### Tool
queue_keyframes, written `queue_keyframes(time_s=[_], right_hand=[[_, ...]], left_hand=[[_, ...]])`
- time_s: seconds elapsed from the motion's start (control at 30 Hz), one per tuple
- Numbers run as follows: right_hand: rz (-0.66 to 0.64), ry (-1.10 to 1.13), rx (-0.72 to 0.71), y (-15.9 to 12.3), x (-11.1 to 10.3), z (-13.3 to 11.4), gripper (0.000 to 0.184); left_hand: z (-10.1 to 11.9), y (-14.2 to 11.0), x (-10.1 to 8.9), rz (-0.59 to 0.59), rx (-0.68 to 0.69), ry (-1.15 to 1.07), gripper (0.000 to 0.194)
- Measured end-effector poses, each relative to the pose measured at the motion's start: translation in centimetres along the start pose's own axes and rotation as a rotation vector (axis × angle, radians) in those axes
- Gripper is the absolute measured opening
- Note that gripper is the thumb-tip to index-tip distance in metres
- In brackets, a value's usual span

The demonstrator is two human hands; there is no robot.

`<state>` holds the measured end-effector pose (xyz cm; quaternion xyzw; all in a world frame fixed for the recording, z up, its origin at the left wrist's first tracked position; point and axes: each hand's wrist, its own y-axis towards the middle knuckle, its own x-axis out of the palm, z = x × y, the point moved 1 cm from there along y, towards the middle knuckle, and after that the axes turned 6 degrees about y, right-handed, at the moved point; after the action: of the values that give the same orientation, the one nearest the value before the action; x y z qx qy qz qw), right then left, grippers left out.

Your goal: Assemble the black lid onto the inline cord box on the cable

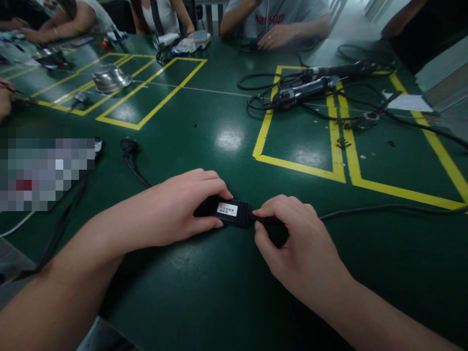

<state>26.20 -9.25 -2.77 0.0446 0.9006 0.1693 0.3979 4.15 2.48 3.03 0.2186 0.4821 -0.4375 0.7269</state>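
A black power adapter (242, 214) with a white printed label lies on the green table in front of me. My left hand (193, 204) grips its left end between thumb and fingers. At the adapter's right end, my right hand (292, 229) pinches a black cable (351, 213) between thumb and forefinger. Whether the cable is fully seated in the adapter I cannot tell. That cable runs off to the right edge. Beyond my left wrist lies a black mains plug (129, 145), its cord passing under my left hand.
Two black electric screwdrivers (307, 91) with looped cords lie at the back right, near yellow tape outlines (300, 165). A metal bowl-shaped part (110, 78) sits at the back left. A blurred-out flat item (44, 170) lies at left. Several people sit across the table.
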Motion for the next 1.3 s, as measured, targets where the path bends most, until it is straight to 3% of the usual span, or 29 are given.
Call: queue_keyframes(time_s=[1.3], right_hand=[[-0.008, 0.091, -0.020, -0.05, -0.32, 0.60, 0.012]], left_hand=[[-0.32, 0.04, 0.09, -0.004, -0.030, -0.017, 0.027]])
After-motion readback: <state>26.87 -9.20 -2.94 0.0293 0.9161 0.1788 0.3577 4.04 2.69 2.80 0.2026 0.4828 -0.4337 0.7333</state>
